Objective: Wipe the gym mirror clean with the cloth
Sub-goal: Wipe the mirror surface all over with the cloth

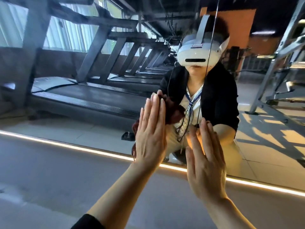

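Treadmills fill the mirror [82, 90]; left hand [151, 134] presses the dark red cloth [173, 113] flat, right hand [204, 164] open, empty. Best overlap strokes, pressing evenly.

A row of dark treadmills [92, 96] stands along bright windows [69, 35] at the left. A glowing light strip [66, 144] crosses the grey floor [49, 176]. An orange wall [237, 23] is far right.
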